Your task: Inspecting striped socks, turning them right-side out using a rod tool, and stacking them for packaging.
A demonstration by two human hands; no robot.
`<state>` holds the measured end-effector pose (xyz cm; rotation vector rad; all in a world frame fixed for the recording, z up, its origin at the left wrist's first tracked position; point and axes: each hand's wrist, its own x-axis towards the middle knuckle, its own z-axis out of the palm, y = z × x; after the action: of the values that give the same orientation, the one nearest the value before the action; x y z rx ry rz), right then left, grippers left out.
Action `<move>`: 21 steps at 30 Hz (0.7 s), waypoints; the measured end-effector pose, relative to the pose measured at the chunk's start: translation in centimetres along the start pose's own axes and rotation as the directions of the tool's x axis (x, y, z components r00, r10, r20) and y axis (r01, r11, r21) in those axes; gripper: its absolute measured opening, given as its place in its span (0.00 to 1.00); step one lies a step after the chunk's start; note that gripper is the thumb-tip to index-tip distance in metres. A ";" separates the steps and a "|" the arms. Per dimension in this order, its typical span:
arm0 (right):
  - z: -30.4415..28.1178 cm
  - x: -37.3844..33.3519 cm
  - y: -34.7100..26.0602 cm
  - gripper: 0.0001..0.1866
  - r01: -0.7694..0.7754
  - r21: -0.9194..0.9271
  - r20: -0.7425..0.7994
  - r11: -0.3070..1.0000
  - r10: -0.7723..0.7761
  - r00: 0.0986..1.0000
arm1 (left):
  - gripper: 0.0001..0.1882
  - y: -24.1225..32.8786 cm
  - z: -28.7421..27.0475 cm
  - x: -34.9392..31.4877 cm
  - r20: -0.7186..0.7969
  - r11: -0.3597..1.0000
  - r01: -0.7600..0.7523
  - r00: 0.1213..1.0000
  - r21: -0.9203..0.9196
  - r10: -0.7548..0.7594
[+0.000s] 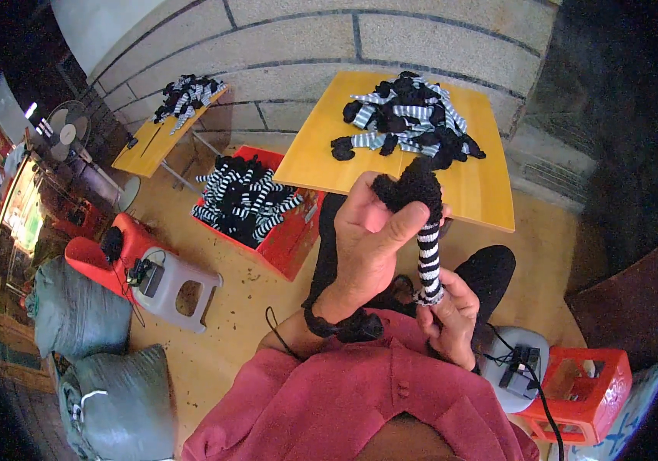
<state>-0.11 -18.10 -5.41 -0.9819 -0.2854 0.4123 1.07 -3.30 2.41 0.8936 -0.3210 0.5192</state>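
While both hands are raised in front of the body, a knitted piece (429, 250) hangs between them, just off the near edge of the yellow table (310, 157) as seen from above. Its long axis runs away from the person, nearly straight, from a pale frilled rim at the near end, along a narrow black-and-white striped tube, to a bulky black end that points toward the table. That black end spreads into two lobes, one turned left and the other pointing away, and in this view it overlaps the middle of the table's near edge.

The left hand (369, 250) is partly curled, its thumb pressed on the black part and its fingers behind it, mostly hidden. The right hand (453, 316) is nearly closed, pinching the frilled rim between thumb and fingers.

On the table, a loose pile (413, 114) of black and striped knits lies toward the far edge, reaching near the right edge; its strips point various ways. By the table's near left corner, a red box (292, 250) on the floor holds a heap (244, 200) of similar knits. Farther left, a smaller table (141, 154) carries another pile (191, 98) at its far end.
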 end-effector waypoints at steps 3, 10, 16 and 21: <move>-0.4 0.0 0.1 0.17 0.076 -0.029 0.044 0.997 -0.075 0.996 | 0.09 0.5 0.2 0.2 -0.045 1.000 0.031 0.999 -0.004 -0.031; -1.9 -0.2 0.5 0.18 0.281 -0.462 0.055 0.841 -0.289 0.956 | 0.14 0.8 -1.5 1.4 -0.052 0.997 0.011 0.999 -0.072 -0.015; -2.0 -0.1 1.2 0.18 0.434 -0.621 0.135 0.652 -0.457 0.879 | 0.09 1.4 -1.2 1.4 -0.005 0.967 0.172 0.984 -0.189 -0.176; -1.9 -0.5 1.7 0.18 0.366 -0.451 0.016 0.814 -0.403 0.915 | 0.11 0.1 -2.5 0.8 -0.026 0.982 0.066 0.997 -0.178 -0.072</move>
<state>-0.11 -18.93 -7.92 -1.3536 -0.5107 -0.0777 1.81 -1.02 1.39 0.7204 -0.3006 0.4333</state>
